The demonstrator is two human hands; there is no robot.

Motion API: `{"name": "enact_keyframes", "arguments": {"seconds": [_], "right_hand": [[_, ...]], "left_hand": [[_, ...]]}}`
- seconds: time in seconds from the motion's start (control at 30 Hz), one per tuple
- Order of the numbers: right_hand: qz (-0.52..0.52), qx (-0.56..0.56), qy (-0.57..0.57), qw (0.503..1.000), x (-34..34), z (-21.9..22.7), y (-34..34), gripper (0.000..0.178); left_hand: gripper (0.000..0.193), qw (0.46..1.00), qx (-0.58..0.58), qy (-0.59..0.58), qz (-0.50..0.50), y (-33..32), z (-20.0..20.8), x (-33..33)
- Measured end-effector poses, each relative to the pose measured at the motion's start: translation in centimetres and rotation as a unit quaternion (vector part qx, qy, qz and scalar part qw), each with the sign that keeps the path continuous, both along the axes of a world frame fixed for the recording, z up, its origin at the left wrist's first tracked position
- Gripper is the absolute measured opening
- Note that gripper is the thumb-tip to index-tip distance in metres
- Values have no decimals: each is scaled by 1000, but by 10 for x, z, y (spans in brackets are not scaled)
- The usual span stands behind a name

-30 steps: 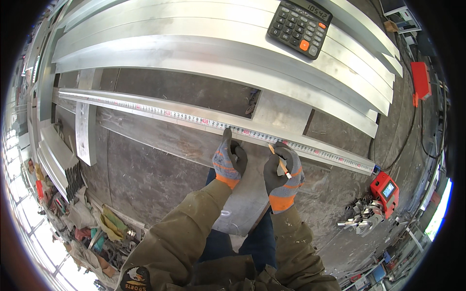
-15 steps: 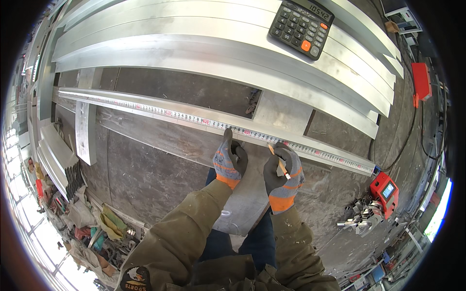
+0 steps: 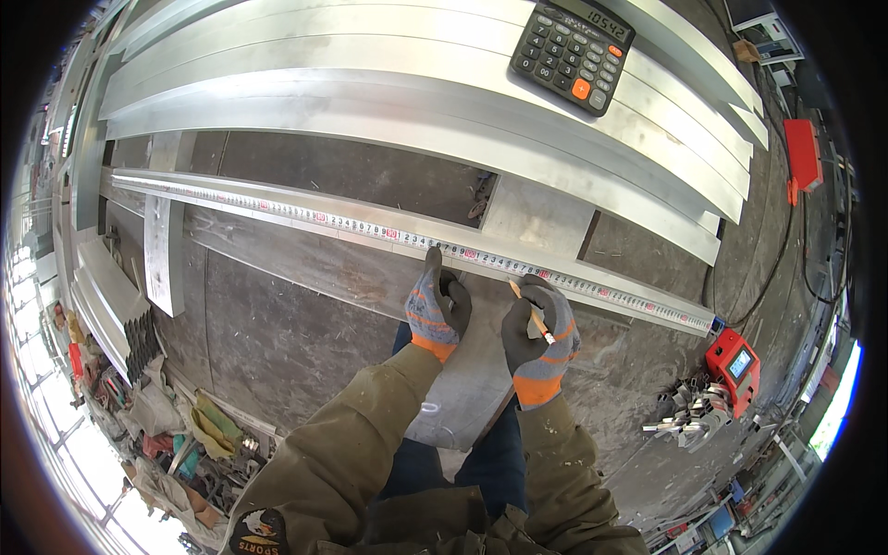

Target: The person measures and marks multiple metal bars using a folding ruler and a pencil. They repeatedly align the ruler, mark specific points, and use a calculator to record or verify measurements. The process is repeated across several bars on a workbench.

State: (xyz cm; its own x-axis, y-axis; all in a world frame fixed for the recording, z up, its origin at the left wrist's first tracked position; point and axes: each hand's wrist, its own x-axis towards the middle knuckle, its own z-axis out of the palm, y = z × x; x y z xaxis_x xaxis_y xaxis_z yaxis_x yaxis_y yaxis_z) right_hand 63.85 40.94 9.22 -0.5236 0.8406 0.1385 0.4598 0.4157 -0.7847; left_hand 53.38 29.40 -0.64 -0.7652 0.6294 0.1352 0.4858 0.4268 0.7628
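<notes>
A long tape measure [image 3: 321,218] is drawn out along a narrow silver metal bar [image 3: 638,295], running from the far left to a red case with a small screen [image 3: 738,363] at the right. My left hand [image 3: 435,310], in a grey and orange glove, has one digit reaching the tape's near edge. Its other fingers are curled in, and whatever they may hold is hidden. My right hand [image 3: 544,338], gloved alike, grips a pencil [image 3: 536,319] whose tip points up at the tape's near edge.
Wide silver metal profiles [image 3: 305,92] lie beyond the tape, with a black calculator [image 3: 573,54] on them. Short profiles [image 3: 111,310] are stacked at left. Metal offcuts [image 3: 692,412] sit near the red case. A red box [image 3: 802,155] and cables are at the far right.
Both hands keep nearly the same place; the pencil in my right hand has shifted very slightly left. The tape and the metal bars have not visibly moved.
</notes>
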Motion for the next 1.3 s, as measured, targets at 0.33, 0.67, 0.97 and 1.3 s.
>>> {"name": "enact_keyframes", "arguments": {"seconds": [0.33, 0.67, 0.97, 1.3], "right_hand": [[-11, -14, 6, 1000, -3, 3, 0, 14], [3, 12, 21, 1000, 18, -3, 1, 29], [-1, -8, 24, 1000, 22, -8, 2, 34], [-7, -50, 102, 994, 13, 11, 21, 33]], "left_hand": [[70, 999, 30, -15, 14, 1, -2, 1], [69, 999, 1, 33, -3, 0, 0, -1], [59, 997, -15, 55, -57, 6, 35, 17], [76, 994, -32, 57, -83, 13, 19, 24]]}}
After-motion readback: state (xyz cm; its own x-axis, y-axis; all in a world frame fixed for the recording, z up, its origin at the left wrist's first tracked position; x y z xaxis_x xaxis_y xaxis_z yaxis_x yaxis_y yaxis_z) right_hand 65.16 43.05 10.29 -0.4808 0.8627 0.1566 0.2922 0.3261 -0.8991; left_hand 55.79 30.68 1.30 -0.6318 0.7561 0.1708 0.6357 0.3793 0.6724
